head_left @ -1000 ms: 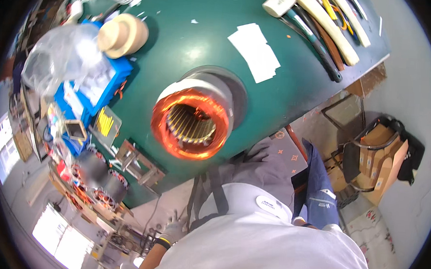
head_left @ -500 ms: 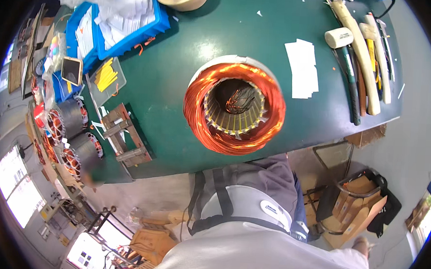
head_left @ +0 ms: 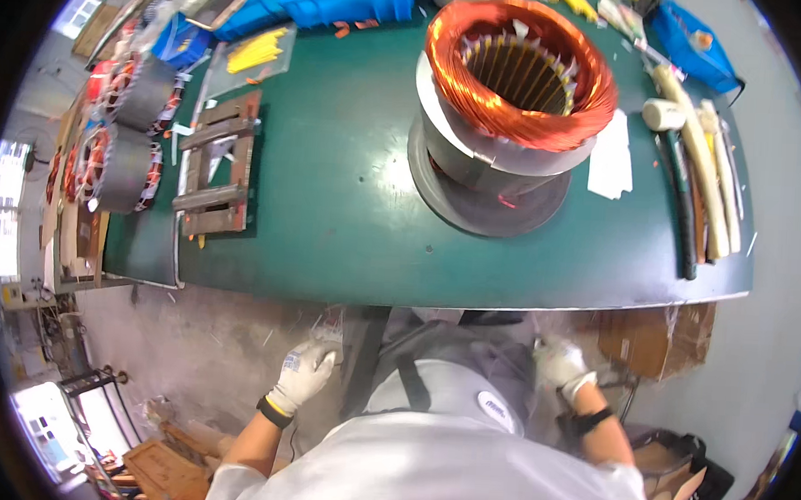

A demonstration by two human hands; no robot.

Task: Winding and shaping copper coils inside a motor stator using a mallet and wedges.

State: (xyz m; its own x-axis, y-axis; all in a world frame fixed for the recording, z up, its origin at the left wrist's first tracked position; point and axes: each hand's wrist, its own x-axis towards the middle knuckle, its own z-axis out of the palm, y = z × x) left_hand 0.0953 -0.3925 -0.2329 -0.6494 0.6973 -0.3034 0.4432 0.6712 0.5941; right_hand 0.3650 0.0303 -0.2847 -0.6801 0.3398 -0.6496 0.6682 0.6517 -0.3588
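Observation:
My left hand point(head_left: 303, 373), in a whitish work glove, hangs in front of the table's near edge at waist height. Its fingers are loosely bent with the thumb apart, and I see nothing in it. On the other side of my body is my right hand point(head_left: 564, 364), gloved too; blur hides its fingers. Neither hand touches the motor stator point(head_left: 500, 156), which stands upright on a round grey base plate point(head_left: 511, 221). Thick copper windings point(head_left: 455, 76) ring its top, and yellowish strips line its bore.
Left on the green table point(head_left: 320, 237) lies a wooden frame point(head_left: 217, 163); beyond it are wound stators point(head_left: 126, 170) and yellow strips point(head_left: 255, 52). Blue bins point(head_left: 359, 2) stand at the back. White sheets point(head_left: 612, 161), a mallet point(head_left: 666, 115) and wooden sticks point(head_left: 706, 166) lie right.
Both gloved hands have come into view beside my body. The view has shifted, so the stator now appears higher and further right, with its side and base plate showing.

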